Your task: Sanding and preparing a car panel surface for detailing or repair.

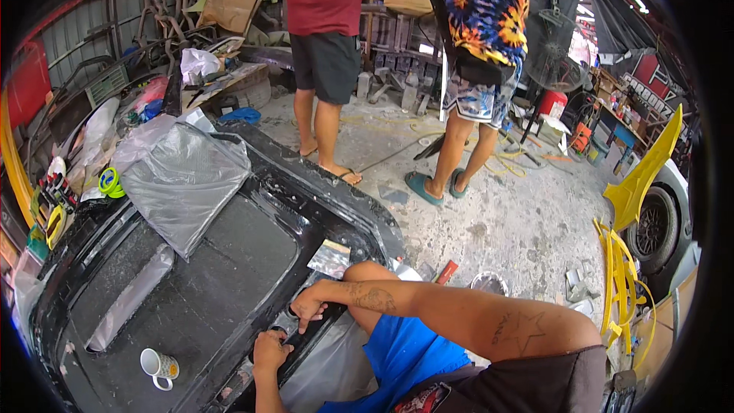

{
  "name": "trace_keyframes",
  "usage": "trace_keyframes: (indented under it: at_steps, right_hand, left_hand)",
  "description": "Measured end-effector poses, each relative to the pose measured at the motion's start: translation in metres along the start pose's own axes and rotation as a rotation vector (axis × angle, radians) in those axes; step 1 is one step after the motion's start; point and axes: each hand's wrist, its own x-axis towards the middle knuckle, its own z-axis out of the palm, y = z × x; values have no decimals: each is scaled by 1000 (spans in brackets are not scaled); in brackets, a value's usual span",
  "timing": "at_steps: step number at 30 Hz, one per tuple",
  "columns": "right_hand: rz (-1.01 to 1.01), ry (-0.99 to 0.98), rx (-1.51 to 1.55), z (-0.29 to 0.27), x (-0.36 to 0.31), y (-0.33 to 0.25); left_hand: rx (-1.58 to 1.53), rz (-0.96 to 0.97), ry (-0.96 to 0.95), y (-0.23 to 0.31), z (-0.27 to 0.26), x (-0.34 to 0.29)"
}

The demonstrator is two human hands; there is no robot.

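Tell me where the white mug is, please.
In the head view, the white mug sits at lower left on the black panel, left of the person's left hand.

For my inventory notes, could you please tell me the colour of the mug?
The mug is white with a yellowish print, shown in the head view.

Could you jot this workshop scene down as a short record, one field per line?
Left hand: at the edge of a black panel, grip unclear
Right hand: just beyond the left, index finger pointing down
On panel: patterned white mug, plastic sheet
Standing ahead: person in maroon shirt, person in colourful sleeveless top
Far right: car wheel
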Motion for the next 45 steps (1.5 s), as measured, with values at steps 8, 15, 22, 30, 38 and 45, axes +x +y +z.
trace_keyframes:
  at_steps: [8, 15, 22, 30, 38, 45]
  right_hand:
    - [63, -46, -69, -7, -4, -5]
    - [75, -13, -85, -4, -8, -12]
    - [109, -18, -67, -4, -6, -3]
    - [128, 7, -75, -7, -14, 8]
    - [93, -15, -61, 2, 0, -4]
    - [74, -33, -71, -2, -1, -6]
  left_hand:
    - [-61, -47, -54, 9, -11, -1]
    - [-94, -46, -47, 7, -11, -4]
    - [-73, -23, -37, 13, -12, -2]
    - [-99, 4, -18, 25, -14, 6]
    - [-11, -8, -36, 7, -5, -5]
    - [-47, -24, -2, -1, 1, -2]
